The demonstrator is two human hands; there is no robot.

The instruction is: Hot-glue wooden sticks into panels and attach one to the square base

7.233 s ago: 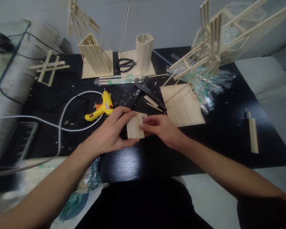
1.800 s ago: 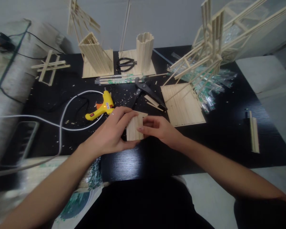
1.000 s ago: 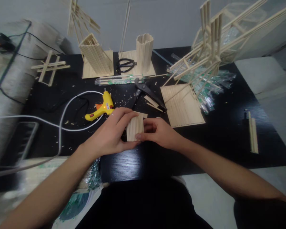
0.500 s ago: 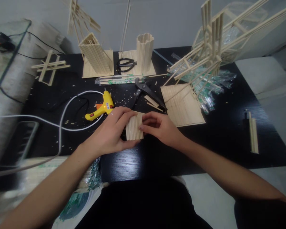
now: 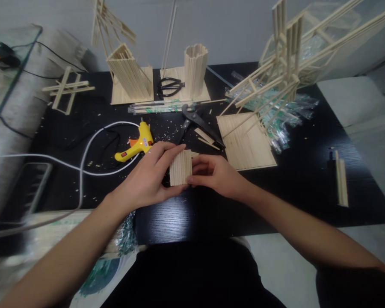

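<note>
Panel of pale wooden sticks (image 5: 180,168), one, small: tilted in the person's hands above the near part of the black table (image 5: 263,205). Sticks laid side by side, with no gap visible between them; this face looks fully formed. A pale strip shows just behind its far right corner; whether it is joined there cannot be told. Glue not visible; how much work remains on the piece, unclear.

Finished-looking work, at the back: slanted tower (image 5: 128,72) and upright tower (image 5: 196,70), both standing on flat stick bases. Unused, by the look of them: short loose sticks (image 5: 207,137) beside the pliers (image 5: 197,117). Yellow glue gun (image 5: 137,144): lying untouched near the left hand.

Left hand (image 5: 149,174): gripping the panel, thumb at its near edge, fingers spread toward its far edge. Right hand (image 5: 222,175): pinching the right edge, thumb at the near corner, fingers curled behind. Both forearms reach inward from the sides.
</note>
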